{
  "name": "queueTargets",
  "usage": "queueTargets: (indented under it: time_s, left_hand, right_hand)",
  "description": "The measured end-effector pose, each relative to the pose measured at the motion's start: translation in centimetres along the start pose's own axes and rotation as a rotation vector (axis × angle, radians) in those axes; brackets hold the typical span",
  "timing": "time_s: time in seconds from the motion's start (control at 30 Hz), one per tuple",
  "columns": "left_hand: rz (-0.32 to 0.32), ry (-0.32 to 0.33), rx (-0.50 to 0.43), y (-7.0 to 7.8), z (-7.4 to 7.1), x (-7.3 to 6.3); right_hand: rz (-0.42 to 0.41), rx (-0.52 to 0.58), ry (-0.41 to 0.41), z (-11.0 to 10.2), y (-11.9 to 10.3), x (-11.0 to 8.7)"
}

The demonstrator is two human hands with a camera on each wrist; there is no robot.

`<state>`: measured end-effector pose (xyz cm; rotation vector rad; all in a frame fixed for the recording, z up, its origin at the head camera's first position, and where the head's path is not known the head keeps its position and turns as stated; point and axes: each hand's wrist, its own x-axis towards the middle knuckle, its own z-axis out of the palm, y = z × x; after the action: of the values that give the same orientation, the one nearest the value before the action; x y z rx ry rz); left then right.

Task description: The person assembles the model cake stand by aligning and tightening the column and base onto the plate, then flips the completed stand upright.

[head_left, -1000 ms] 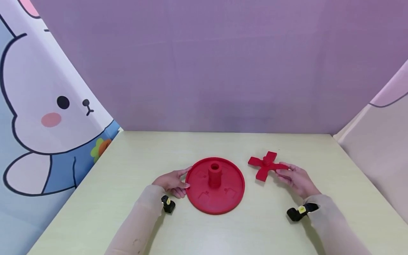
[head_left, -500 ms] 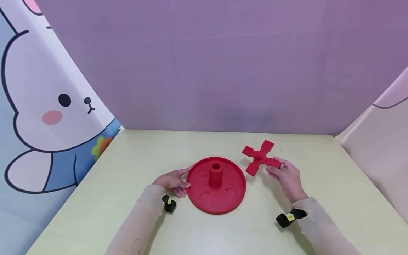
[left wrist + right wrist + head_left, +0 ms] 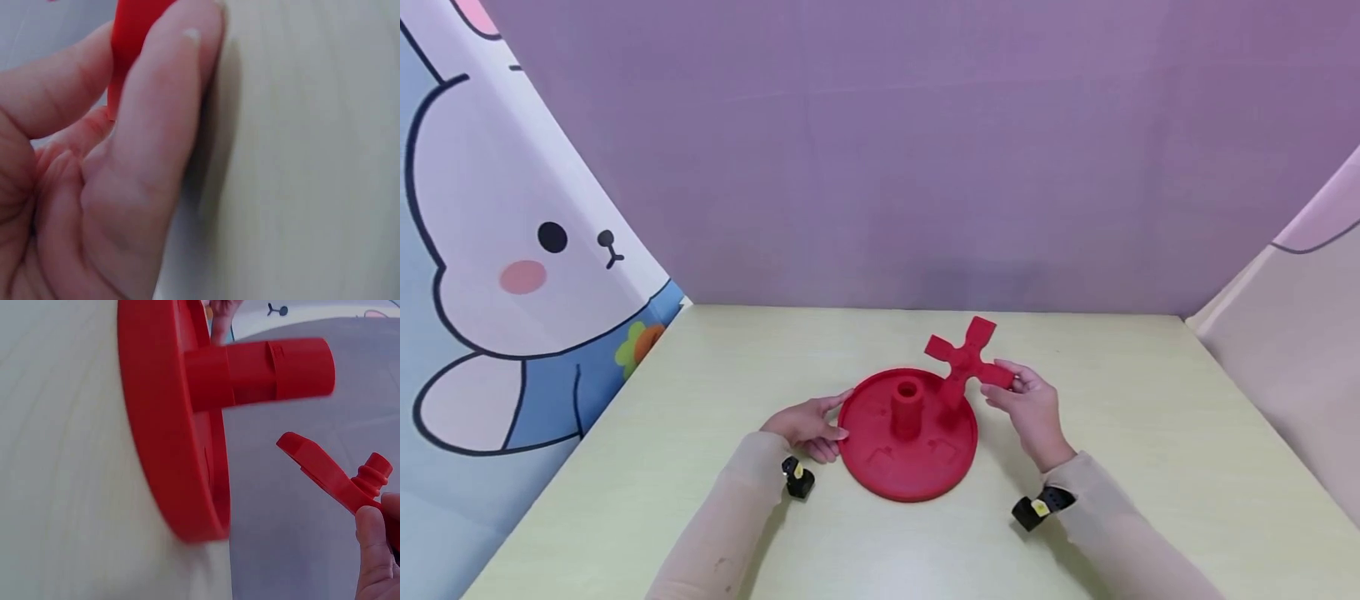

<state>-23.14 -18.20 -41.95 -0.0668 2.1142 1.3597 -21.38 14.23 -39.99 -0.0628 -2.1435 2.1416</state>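
A red round base (image 3: pixel 880 475) with a raised rim lies on the table, a hollow post (image 3: pixel 907 412) upright at its middle. My left hand (image 3: pixel 805 429) grips the left edge of its rim; in the left wrist view, thumb and fingers close on the red edge (image 3: pixel 131 37). With my right hand (image 3: pixel 1030 410) I pinch one arm of a red four-armed cross piece (image 3: pixel 965 362), held raised and tilted. In the head view it overlaps the base's far right edge. A ribbed stub (image 3: pixel 372 475) sticks out from the cross piece in the right wrist view, apart from the post.
The pale table (image 3: pixel 737 342) ends at a purple cloth backdrop (image 3: pixel 880 167). Cloth with a cartoon rabbit (image 3: pixel 497 208) hangs at the left, and a pale cloth (image 3: pixel 1292 333) at the right. Each wrist wears a small black camera (image 3: pixel 798 478).
My right hand has carried the cross piece leftward and up, from beside the base to over its far right edge. The left hand and the base have stayed nearly in place.
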Motion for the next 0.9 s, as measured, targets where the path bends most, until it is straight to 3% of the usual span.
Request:
queueTargets:
  time_s: [0.3,0.6,0.9]
  left_hand:
    - [0.001,0.005,0.001,0.0,0.3,0.0]
    - [-0.005,0.006,0.004,-0.1,0.3,0.1]
    - [-0.014,0.018,0.005,-0.1,0.0,0.1]
  right_hand:
    - [-0.011,-0.100,-0.020,1.7,0.3,-0.3]
    - [-0.220,-0.237,-0.031,3.0,0.5,-0.8]
    - [-0.311,-0.243,-0.073,3.9,0.6,-0.7]
